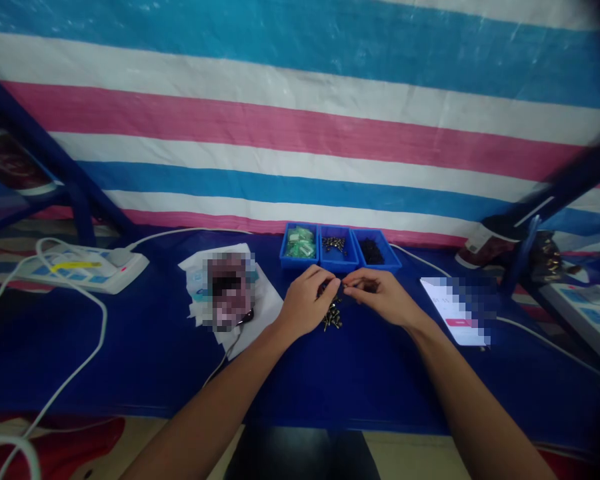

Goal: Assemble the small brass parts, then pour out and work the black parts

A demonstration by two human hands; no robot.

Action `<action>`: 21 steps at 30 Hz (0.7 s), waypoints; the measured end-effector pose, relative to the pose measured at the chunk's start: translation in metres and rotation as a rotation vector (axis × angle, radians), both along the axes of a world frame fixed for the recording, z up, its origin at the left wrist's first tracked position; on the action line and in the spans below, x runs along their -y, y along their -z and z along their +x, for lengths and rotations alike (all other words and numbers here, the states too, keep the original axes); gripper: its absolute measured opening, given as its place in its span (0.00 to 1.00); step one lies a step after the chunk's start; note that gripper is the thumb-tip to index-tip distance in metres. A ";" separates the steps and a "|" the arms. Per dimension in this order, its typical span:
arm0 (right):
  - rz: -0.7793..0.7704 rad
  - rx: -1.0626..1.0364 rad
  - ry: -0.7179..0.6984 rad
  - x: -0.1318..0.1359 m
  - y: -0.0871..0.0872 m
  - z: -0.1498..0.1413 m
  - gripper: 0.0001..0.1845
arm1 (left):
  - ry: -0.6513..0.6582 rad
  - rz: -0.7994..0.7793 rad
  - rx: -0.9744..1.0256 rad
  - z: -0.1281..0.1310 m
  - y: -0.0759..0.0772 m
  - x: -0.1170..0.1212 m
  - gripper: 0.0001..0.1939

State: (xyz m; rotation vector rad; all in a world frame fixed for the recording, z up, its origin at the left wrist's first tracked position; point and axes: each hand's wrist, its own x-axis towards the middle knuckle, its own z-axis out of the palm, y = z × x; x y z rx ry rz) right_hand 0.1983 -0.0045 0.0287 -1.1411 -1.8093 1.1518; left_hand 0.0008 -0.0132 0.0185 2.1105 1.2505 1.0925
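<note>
My left hand [307,300] is closed, its thumb and fingers pinched together near the middle of the blue table [330,387]. Facing it, my right hand [383,295] is closed in a pinch too, and the two sets of fingertips almost meet. Whatever sits between the fingers is too small and blurred to name. Just below the fingertips lies a loose pile of small brass-and-dark metal pieces [333,317], partly covered by my left hand. Behind the hands stand three blue bins: one with green-and-white packets [301,244], one with similar metal pieces [334,245], one with black bits [371,252].
White paper [265,290] with a partly blurred-out object lies left of my hands. A lit phone [453,310] rests at the right. Power strips [87,267] and white cables [103,320] occupy both sides. A striped plastic sheet [300,133] hangs behind the table.
</note>
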 end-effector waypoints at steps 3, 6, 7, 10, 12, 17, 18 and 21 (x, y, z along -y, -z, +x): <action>0.057 -0.007 0.019 0.002 0.001 -0.004 0.12 | 0.059 -0.020 -0.003 0.000 -0.001 0.001 0.13; 0.073 -0.001 0.047 0.003 0.003 -0.006 0.10 | 0.115 -0.036 0.005 0.000 -0.001 0.002 0.14; 0.079 0.010 0.054 0.003 0.004 -0.006 0.10 | 0.124 -0.042 0.009 0.001 -0.001 0.002 0.14; 0.100 0.035 0.068 0.002 0.006 -0.006 0.10 | 0.126 -0.058 0.025 0.001 -0.001 0.001 0.13; 0.115 0.040 0.078 0.002 0.006 -0.006 0.10 | 0.124 -0.061 0.044 0.001 -0.002 0.000 0.12; 0.179 0.056 0.095 0.003 0.001 -0.008 0.11 | 0.110 -0.082 0.092 0.001 -0.005 -0.001 0.12; 0.196 0.056 0.103 0.004 0.000 -0.008 0.12 | 0.108 -0.088 0.099 0.001 -0.006 -0.001 0.13; 0.231 0.066 0.119 0.004 -0.001 -0.010 0.12 | 0.105 -0.093 0.117 0.002 -0.006 -0.002 0.13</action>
